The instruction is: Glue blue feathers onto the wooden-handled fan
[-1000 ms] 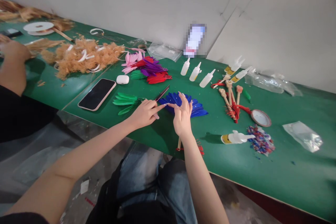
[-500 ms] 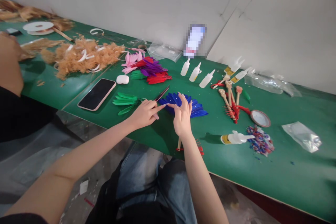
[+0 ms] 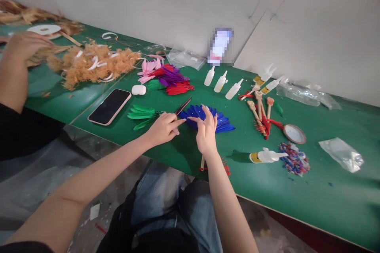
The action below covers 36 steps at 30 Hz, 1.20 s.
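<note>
A fan of blue feathers with small pale dots lies on the green table in front of me. My left hand is closed round a slim dark-bladed tool, with its index finger stretched toward the fan's left edge. Over the middle of the fan is my right hand, fingers raised and spread, with nothing visible in it. Its index fingertip is close to the left one. Green feathers lie beside my left hand. Below my right hand, a wooden stick with red fringe is partly hidden.
A phone and white case lie left. Behind are pink, purple and red feathers and small bottles. Wooden sticks, a round dish, beads and a lying bottle are right. Another person's hand is far left.
The other person's hand at the far left has moved up and right, over the tan fibres. Both of my hands look nearly still.
</note>
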Motion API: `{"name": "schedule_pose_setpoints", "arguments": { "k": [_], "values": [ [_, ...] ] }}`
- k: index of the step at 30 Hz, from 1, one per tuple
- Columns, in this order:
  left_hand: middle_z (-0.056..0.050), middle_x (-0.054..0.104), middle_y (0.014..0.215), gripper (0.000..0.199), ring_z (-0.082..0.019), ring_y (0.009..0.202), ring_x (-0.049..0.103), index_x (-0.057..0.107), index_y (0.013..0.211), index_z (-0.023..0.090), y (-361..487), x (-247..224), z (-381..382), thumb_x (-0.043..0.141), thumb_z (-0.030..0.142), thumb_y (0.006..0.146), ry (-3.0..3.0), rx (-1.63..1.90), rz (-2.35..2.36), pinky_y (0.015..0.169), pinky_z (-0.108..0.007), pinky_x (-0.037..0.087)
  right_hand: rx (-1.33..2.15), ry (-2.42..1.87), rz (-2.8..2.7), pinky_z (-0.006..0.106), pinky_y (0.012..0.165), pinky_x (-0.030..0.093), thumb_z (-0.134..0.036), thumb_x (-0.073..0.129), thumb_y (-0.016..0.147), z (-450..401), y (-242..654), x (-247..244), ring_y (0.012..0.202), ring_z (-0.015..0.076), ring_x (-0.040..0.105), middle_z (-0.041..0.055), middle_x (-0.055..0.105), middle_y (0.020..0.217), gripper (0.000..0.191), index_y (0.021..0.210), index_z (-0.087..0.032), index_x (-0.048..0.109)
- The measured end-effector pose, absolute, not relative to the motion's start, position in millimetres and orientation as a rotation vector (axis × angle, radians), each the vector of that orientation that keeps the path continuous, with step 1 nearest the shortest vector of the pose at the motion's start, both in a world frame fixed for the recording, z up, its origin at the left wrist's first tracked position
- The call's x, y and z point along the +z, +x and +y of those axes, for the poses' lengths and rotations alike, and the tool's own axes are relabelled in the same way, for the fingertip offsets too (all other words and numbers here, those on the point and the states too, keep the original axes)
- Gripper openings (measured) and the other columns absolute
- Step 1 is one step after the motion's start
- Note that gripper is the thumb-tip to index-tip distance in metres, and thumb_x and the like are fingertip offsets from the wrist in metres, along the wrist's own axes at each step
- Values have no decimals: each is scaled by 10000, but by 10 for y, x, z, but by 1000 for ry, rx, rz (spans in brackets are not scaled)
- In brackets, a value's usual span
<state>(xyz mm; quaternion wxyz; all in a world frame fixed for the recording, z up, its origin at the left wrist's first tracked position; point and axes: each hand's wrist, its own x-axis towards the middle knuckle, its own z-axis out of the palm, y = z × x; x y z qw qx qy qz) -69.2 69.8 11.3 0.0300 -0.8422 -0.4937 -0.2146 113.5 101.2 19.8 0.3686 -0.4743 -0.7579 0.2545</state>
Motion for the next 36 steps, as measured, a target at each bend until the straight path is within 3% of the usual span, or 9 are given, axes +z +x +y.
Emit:
{"name": "schedule_pose_setpoints", "arguments": {
  "k": [18, 26, 32, 36],
  "values": [
    [-50, 520, 841, 454, -187, 809, 487, 526, 1271, 228, -684, 121, 702, 471, 115, 835, -2651, -582, -1548, 755, -334, 401, 662, -1215, -1965, 549, 1129, 57, -291, 188, 943, 1021, 1134, 188, 1363, 220, 272, 51, 376, 1434, 524, 981, -208, 704],
    [-50, 535, 827, 358, -180, 801, 499, 600, 1159, 189, -689, 123, 705, 476, 120, 830, -2640, -590, -1553, 751, -326, 400, 711, -1237, -1929, 531, 1133, 58, -295, 198, 948, 1012, 1134, 207, 1365, 221, 269, 67, 377, 1432, 521, 995, -190, 707],
    [-45, 551, 795, 335, -161, 763, 521, 611, 1089, 144, -669, 141, 711, 447, 73, 805, -2522, -812, -1630, 728, -304, 405, 702, -1237, -1926, 537, 1130, 57, -290, 196, 946, 1011, 1132, 200, 1361, 217, 277, 66, 380, 1430, 524, 983, -200, 711],
    [-30, 545, 793, 188, -131, 699, 531, 648, 938, 158, -658, 202, 809, 493, 160, 832, -2408, -904, -1809, 718, -294, 392, 679, -1232, -1923, 537, 1130, 59, -296, 199, 947, 1013, 1129, 184, 1352, 220, 296, 60, 380, 1432, 526, 962, -205, 716]
  ]
}}
